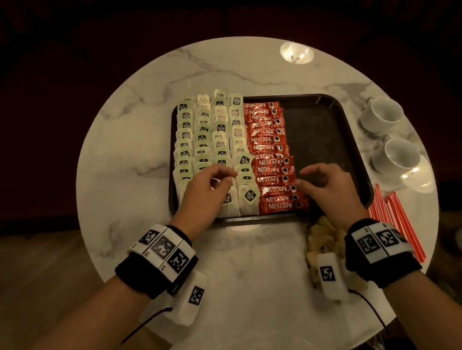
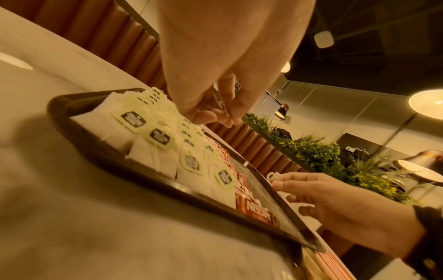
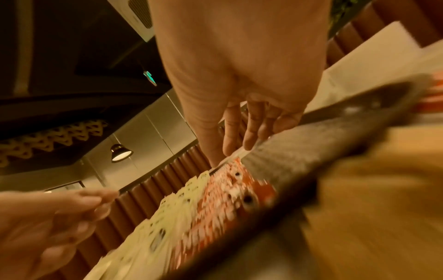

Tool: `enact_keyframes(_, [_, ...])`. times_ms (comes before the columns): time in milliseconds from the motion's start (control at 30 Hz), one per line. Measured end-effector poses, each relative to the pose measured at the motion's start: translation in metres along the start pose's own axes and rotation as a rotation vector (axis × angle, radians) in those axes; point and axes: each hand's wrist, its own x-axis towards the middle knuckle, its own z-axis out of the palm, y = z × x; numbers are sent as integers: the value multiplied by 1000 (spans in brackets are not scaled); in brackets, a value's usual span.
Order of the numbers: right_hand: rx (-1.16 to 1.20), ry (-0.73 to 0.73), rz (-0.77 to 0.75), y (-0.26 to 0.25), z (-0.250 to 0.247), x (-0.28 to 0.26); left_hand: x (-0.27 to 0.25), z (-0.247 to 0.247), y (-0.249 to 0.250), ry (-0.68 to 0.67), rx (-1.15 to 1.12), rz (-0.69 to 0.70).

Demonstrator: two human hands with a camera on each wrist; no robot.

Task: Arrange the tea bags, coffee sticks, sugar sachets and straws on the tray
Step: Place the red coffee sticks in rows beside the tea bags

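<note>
Tray [image 1: 327, 102] was the ref: tea bags [image 1: 208, 137] filled its left part in rows, coffee sticks [image 1: 271, 153] ran down the middle, right part bare; sugar sachets [image 1: 323, 239] lay on the table just off its near edge, straws [image 1: 394, 220] off its near-right corner. Left hand [image 1: 211, 191] hung over the near tea bags w/ fingers loosely curled, holding nothing I could make out; right hand [image 1: 330, 184], fingers relaxed & spread, fingertips at the near sticks' right ends. Prob. best to nudge those ends flush w/ light taps, then fill the bare right part w/ sachets & straws.
</note>
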Motion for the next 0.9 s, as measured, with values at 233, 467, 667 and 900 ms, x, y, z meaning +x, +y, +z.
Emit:
enact_keyframes(233, [-39, -22, -89, -47, -10, 68, 22, -37, -18, 291, 32, -58])
enact_keyframes(467, [-285, -227, -114, -87, 0, 125, 34, -63, -35, 277, 37, -266])
enact_keyframes(667, [-613, -423, -208, -96, 10, 145, 35, -60, -39, 161, -61, -277])
enact_keyframes(900, [-706, -476, -296, -91, 15, 153, 38, -56, -39, 160, -120, -270])
